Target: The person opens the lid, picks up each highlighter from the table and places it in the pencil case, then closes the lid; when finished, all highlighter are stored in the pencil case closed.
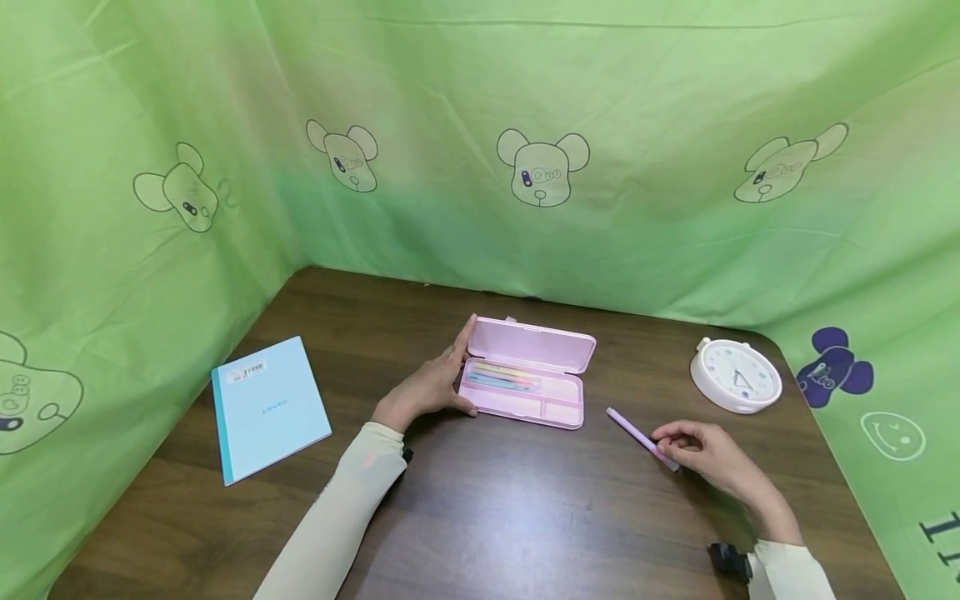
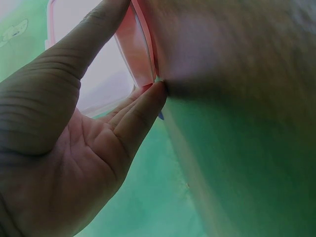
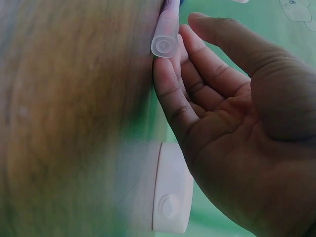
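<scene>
A pink pencil case (image 1: 525,375) stands open on the table, its lid (image 1: 532,344) raised at the back. Several pens (image 1: 504,376) in yellow and blue lie in its upper compartment. My left hand (image 1: 431,385) holds the case's left end, thumb at the front corner and fingers up by the lid. In the left wrist view, that hand (image 2: 84,133) spans the end wall. To the right, a pink-lilac pen (image 1: 633,431) with a clear end lies on the table. My right hand (image 1: 708,458) has its fingertips at this pen; the right wrist view shows the thumb apart from it.
A round white clock (image 1: 737,375) sits at the table's back right. At the left lies a light blue notebook (image 1: 272,408) with a barcode label. Green printed cloth (image 1: 435,225) hangs along the back and both sides of the dark wooden table (image 1: 480,508).
</scene>
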Demonstrator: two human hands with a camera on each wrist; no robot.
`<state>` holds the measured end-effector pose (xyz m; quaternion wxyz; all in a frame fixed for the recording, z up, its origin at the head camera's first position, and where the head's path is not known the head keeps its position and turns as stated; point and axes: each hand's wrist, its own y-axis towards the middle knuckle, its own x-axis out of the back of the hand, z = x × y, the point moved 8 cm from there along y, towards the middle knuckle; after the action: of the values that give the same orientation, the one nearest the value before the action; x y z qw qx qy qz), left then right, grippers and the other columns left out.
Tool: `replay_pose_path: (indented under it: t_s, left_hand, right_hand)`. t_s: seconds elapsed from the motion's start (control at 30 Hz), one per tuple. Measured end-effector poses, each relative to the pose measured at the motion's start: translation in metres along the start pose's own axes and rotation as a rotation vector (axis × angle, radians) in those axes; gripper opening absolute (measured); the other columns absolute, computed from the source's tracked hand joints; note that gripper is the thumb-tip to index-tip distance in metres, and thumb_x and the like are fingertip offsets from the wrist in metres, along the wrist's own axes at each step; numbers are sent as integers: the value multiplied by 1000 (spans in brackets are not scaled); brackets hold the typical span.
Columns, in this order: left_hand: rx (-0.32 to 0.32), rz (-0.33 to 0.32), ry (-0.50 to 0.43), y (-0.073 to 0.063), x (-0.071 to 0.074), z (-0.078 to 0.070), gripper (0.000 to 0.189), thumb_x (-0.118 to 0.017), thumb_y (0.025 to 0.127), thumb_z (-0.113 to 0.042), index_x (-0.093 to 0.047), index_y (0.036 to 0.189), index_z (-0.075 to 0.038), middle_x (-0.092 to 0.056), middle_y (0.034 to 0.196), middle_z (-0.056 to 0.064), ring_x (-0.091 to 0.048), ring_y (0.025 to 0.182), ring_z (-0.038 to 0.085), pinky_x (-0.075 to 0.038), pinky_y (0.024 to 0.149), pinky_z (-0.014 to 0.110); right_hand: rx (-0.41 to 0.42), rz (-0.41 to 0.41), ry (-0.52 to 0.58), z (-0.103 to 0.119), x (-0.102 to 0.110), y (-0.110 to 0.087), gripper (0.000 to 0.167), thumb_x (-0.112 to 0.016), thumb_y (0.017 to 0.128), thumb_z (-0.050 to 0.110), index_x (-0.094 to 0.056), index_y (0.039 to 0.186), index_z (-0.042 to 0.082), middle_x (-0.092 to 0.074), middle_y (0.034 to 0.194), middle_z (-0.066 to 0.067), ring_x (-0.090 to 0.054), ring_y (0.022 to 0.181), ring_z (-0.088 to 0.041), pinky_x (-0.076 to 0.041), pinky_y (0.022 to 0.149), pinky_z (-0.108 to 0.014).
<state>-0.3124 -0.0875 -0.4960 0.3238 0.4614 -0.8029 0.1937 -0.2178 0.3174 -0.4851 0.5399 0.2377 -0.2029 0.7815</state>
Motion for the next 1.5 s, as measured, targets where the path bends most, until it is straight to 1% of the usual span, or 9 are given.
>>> replay_pose_path:
  t_s: [0.3,0.53,0.67,0.77,0.93,1.03,1.17,1.33,1.5]
  left_hand:
    - [26,20,15,-11,5,-24,153,-99,81,-23,24,170,-35,-7,181,19,-34,157,46,-36,122,60]
    - [-5,14,-15,-9,5,-18,157,-101,78,-24,25,170,-38,-8,180,22,-35,155,50,-36,121,63]
    - [-34,-10,18,0,-3,4,157,-102,76,-37,24,170,-39,-11,180,20,-39,153,50,-40,118,62]
    - [-27,-10,21,3,-5,10,157,-102,76,-38,23,170,-39,-11,180,20,-38,154,50,-39,118,64]
    - [4,-7,-15,-1,-1,2,158,-103,74,-35,21,172,-37,-11,181,19,-36,155,48,-36,119,66]
    - [-1,-13,1,0,-2,4,159,-103,73,-36,21,172,-35,-13,180,20,-39,153,48,-39,118,64]
    - [1,-4,3,-4,1,-5,158,-103,75,-33,22,171,-36,-13,179,23,-38,153,51,-37,119,66]
    - [-1,-16,7,-3,1,0,159,-103,74,-34,22,171,-39,-17,178,25,-40,151,53,-38,117,68]
    - [27,-1,10,-9,6,-16,155,-102,77,-27,20,172,-36,-19,177,27,-41,150,54,-39,118,65]
  right_hand:
    - [-28,10,25,-4,-1,-2,15,-71,100,-6,-72,112,-15,-74,91,0,-64,78,-1,-55,66,-22]
    - [-28,24,41,-3,-3,-1,17,-72,98,-7,-70,112,-17,-73,91,-3,-64,78,-1,-56,66,-22]
    - [-24,31,37,-3,-4,-1,18,-74,97,-6,-70,111,-16,-72,91,-2,-63,78,-1,-55,66,-22]
    - [-28,20,21,-3,-4,-1,17,-75,97,-6,-71,110,-14,-70,89,0,-62,77,-1,-55,66,-22]
    - [-20,-1,-15,-2,-4,0,14,-76,97,-5,-73,109,-11,-69,88,0,-60,76,0,-53,66,-21]
    - [-11,-9,-37,0,-4,0,12,-76,96,-5,-74,107,-10,-69,88,0,-59,76,0,-53,66,-21]
    - [-4,-19,-52,1,-4,0,11,-76,96,-6,-74,107,-9,-69,88,-1,-59,77,0,-53,66,-21]
    - [15,-48,-63,2,-4,1,10,-75,96,-8,-74,106,-8,-69,88,0,-59,76,0,-53,65,-20]
    - [81,-115,-91,8,-1,3,12,-75,93,-11,-75,103,-5,-69,87,3,-58,77,2,-51,65,-18]
